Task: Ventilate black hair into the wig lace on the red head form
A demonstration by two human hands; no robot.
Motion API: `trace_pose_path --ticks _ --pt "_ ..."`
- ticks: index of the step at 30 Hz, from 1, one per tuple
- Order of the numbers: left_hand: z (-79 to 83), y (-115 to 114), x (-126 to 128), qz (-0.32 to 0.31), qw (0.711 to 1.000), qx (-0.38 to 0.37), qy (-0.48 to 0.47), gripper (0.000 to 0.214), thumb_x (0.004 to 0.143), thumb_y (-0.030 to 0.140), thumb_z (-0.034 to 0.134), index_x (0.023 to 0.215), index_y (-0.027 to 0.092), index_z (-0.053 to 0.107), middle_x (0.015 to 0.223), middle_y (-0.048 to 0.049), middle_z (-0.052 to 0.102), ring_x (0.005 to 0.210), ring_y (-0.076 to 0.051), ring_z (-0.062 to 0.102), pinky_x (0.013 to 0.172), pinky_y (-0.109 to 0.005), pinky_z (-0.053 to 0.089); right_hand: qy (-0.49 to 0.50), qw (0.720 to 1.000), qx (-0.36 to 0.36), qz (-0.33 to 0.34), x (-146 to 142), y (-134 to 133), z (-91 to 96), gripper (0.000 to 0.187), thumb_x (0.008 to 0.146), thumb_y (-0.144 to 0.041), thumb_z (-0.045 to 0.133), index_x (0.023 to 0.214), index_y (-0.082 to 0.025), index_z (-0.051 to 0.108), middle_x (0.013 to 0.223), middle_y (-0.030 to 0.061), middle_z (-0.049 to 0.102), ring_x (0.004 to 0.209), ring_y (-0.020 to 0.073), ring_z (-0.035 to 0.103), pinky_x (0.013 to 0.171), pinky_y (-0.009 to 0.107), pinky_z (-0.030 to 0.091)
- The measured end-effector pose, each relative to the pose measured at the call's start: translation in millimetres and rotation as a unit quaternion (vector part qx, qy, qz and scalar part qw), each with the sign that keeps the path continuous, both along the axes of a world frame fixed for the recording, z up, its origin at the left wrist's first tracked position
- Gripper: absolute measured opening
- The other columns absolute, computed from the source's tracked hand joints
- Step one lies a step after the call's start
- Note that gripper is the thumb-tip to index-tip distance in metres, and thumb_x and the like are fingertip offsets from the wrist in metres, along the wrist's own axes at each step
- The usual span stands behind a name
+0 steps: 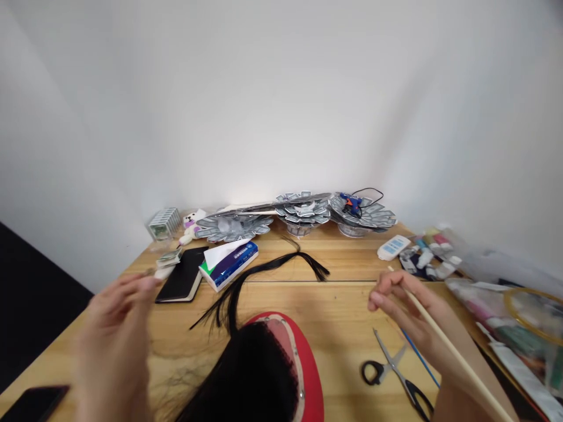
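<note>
Below and between my hands stands a red head form [315, 375] with a pinned mesh edge and a dense patch of black hair [250, 375]. To its left, raised and blurred, is my left hand [116, 340], thumb and fingers pinched together; whatever they hold is too fine to see. My right hand [409, 310], on the other side, is closed around a long, pale wooden stick [453, 354] that runs back along the forearm. Open-bladed scissors [393, 366] lie on the table under that hand, near a thin blue rod [420, 356].
A loose black hair bundle [264, 268] lies behind the form, near a tissue pack [229, 265] and black notebook [183, 275]. Grey petal-shaped paper pieces [303, 208] and a blue glue gun [350, 203] line the wall. Plastic bags [505, 316] crowd the right; a phone [33, 403] lies front left.
</note>
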State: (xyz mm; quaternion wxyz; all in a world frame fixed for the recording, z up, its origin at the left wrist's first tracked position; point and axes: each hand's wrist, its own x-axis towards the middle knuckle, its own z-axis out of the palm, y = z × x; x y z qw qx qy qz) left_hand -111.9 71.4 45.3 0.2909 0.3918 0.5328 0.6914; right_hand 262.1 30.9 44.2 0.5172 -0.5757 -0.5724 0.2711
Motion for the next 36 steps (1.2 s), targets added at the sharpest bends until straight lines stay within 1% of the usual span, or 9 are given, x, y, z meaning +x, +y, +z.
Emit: trace_pose_path --ticks 1,2,7,11,16,24,31,33,36 --pt "0.1 2.2 12.2 0.011 0.999 -0.003 0.036 0.012 0.070 0.024 0.083 0.079 0.024 0.076 0.101 0.0007 0.054 0.108 -0.023 0.043 0.074 -0.021 0.040 -0.022 0.999 0.013 0.026 -8.4 -2.4 2.1 0.019 0.085 -0.040 0.071 0.076 -0.028 0.059 0.072 -0.0019 0.064 0.073 0.0202 0.059 0.073 0.033 0.044" --pt "0.4 3.0 26.2 0.013 0.998 0.000 0.065 0.007 0.071 0.026 0.081 0.075 0.024 0.075 0.096 -0.0003 0.053 0.105 -0.023 0.043 0.075 -0.022 0.039 -0.047 0.997 0.026 0.053 -16.6 -3.8 3.4 0.017 0.087 -0.037 0.068 0.077 -0.028 0.059 0.074 -0.0020 0.064 0.073 0.0200 0.059 0.076 0.034 0.042" --pt "0.0 -10.8 100.4 -0.199 0.974 -0.048 0.100 0.015 0.083 0.035 0.069 0.076 0.021 0.070 0.074 -0.0005 0.065 0.075 -0.019 0.059 0.071 -0.026 0.043 -0.122 0.980 0.066 0.141 -54.7 -4.6 4.4 0.015 0.094 -0.024 0.058 0.080 -0.030 0.058 0.079 -0.0010 0.063 0.084 0.0228 0.058 0.083 0.037 0.040" --pt "-5.4 -20.2 130.1 -0.320 0.942 -0.079 0.066 0.024 0.088 0.039 0.062 0.075 0.019 0.065 0.070 -0.0019 0.068 0.069 -0.018 0.062 0.066 -0.026 0.046 -0.131 0.979 0.073 0.138 -73.8 -2.6 1.4 0.016 0.092 -0.022 0.060 0.079 -0.030 0.059 0.083 0.0003 0.061 0.087 0.0229 0.059 0.082 0.035 0.045" --pt "-9.7 -18.5 134.9 -0.408 0.904 -0.127 0.027 0.038 0.088 0.054 0.058 0.076 0.019 0.058 0.051 0.0030 0.057 0.038 -0.011 0.044 0.040 -0.022 0.031 -0.126 0.984 0.086 0.093 -77.9 2.0 -3.4 0.015 0.090 -0.023 0.066 0.079 -0.031 0.059 0.086 0.0004 0.060 0.098 0.0252 0.058 0.087 0.036 0.044" --pt "-7.8 -17.3 128.5 -0.456 0.876 -0.154 0.027 0.047 0.078 0.063 0.068 0.070 0.017 0.060 0.054 0.0025 0.052 0.047 -0.012 0.043 0.050 -0.024 0.033 -0.099 0.991 0.073 0.054 -71.6 8.2 -3.2 0.015 0.083 -0.026 0.073 0.075 -0.029 0.061 0.083 -0.0017 0.061 0.088 0.0222 0.060 0.080 0.032 0.045" --pt "-3.4 -19.7 120.9 -0.484 0.860 -0.161 -0.006 0.050 0.074 0.065 0.072 0.068 0.017 0.060 0.056 0.0010 0.056 0.051 -0.012 0.047 0.054 -0.024 0.038 -0.073 0.990 0.089 -0.080 -51.9 9.2 -2.9 0.012 0.086 -0.040 0.069 0.085 -0.029 0.063 0.085 0.0029 0.070 0.084 0.0269 0.062 0.081 0.040 0.043" --pt "-0.3 -20.4 118.3 -0.495 0.853 -0.164 -0.023 0.049 0.073 0.063 0.074 0.068 0.016 0.061 0.055 0.0012 0.055 0.050 -0.012 0.048 0.054 -0.024 0.040 -0.063 0.991 0.099 -0.069 -48.1 4.8 -0.7 0.013 0.089 -0.042 0.065 0.094 -0.031 0.066 0.093 0.0042 0.075 0.091 0.0282 0.064 0.085 0.041 0.042" --pt "2.6 -21.6 114.5 -0.516 0.839 -0.166 -0.043 0.046 0.073 0.060 0.076 0.068 0.016 0.063 0.054 0.0014 0.055 0.046 -0.011 0.048 0.049 -0.022 0.039 -0.044 0.996 0.071 0.039 -52.3 -4.4 5.7 0.018 0.094 -0.043 0.060 0.106 -0.034 0.069 0.107 0.0023 0.076 0.109 0.0268 0.062 0.096 0.039 0.040"
